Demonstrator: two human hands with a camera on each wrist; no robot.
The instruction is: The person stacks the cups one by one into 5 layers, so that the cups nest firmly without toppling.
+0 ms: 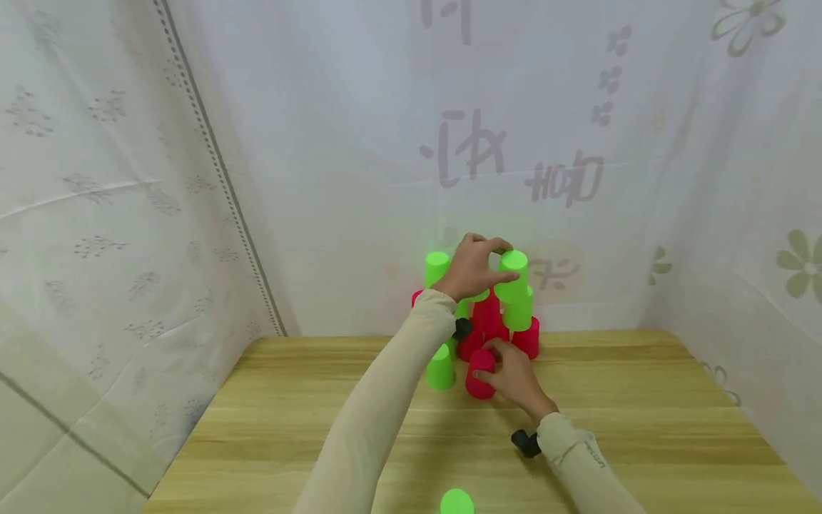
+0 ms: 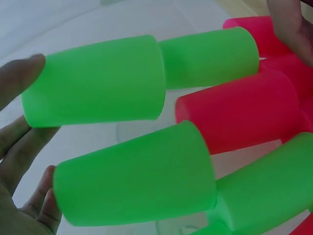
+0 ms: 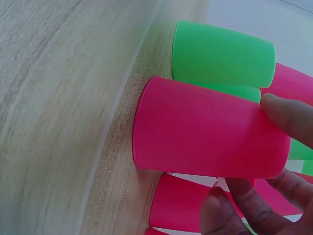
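My left hand (image 1: 471, 268) pinches an upside-down green cup (image 1: 515, 265) near its closed end, at the upper right of a stack of green and red cups. In the left wrist view the open rim of this green cup (image 2: 98, 81) meets another green cup (image 2: 210, 58) below it. Low in front of the stack, my right hand (image 1: 516, 375) grips an upside-down red cup (image 1: 475, 387) by its upper part. The right wrist view has the thumb and fingers on opposite sides of that red cup (image 3: 210, 129), with its rim close to the table.
A green cup (image 1: 439, 370) stands just left of the red one, and another green cup (image 1: 457, 502) is at the near edge of view. Red cups (image 1: 528, 339) form part of the stack's base on the wooden table (image 1: 276, 428). A patterned white curtain (image 1: 340, 214) hangs close behind.
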